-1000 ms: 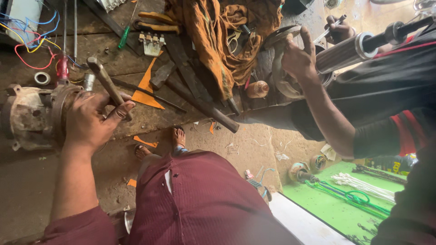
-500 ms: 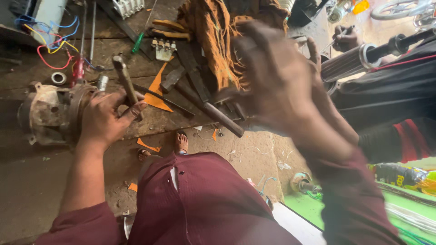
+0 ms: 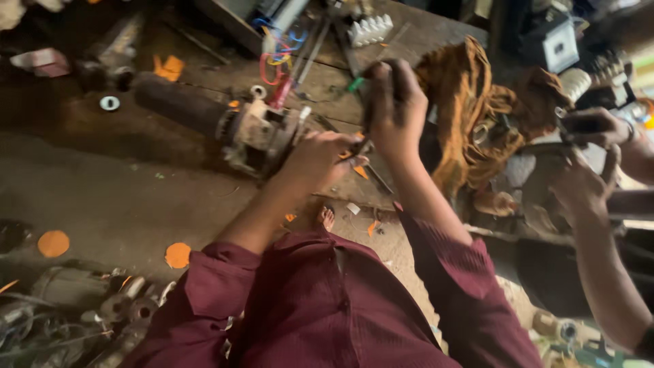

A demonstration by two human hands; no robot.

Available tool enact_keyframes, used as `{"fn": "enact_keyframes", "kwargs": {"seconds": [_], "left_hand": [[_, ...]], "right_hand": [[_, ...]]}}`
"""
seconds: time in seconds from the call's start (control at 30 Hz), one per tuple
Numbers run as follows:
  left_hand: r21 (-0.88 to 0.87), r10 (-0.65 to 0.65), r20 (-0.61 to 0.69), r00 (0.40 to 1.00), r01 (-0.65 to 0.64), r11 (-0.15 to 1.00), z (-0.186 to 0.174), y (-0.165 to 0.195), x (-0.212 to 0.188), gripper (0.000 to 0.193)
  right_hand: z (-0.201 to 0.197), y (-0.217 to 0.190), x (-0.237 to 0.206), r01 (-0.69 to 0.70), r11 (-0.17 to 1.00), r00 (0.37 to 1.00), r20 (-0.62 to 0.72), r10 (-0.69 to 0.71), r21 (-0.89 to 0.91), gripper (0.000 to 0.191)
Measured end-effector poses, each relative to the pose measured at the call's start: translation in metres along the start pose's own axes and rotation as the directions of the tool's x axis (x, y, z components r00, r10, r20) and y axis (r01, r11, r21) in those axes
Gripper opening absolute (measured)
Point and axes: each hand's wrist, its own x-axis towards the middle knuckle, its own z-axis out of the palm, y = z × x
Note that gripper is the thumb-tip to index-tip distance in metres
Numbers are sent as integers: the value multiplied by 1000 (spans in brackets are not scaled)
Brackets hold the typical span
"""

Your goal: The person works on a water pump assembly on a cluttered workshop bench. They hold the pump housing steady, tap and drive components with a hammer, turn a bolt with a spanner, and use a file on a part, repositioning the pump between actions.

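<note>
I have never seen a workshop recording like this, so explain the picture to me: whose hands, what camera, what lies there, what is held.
One camera, worn on a person's head, looks down at that person's own maroon-sleeved arms. The left hand rests against a grimy grey metal motor with a dark cylindrical body lying on a worn wooden workbench. The right hand is closed around a thin dark tool; its type is too blurred to tell. A rumpled mustard-brown cloth and red and blue wires lie nearby. The hands at the right edge belong to another person.

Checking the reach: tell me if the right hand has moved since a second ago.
Yes. The right hand has come over from the far side to beside the motor.
</note>
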Motion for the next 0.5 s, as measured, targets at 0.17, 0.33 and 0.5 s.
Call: {"fn": "enact_keyframes", "kwargs": {"seconds": [0.17,0.33,0.5], "left_hand": [[139,132,-115,985,-115,983,-52,-24,-14,24],[214,-13,-354,935,95,972,-142,-101,-16,23],[362,-22,-526,850,247,899,-208,-147,-22,59]], "right_hand": [[12,23,-7,5,997,996,-91,3,78,26],[23,20,-6,83,992,987,-141,-70,91,27],[24,17,-7,47,998,983,-181,-38,46,28]]}}
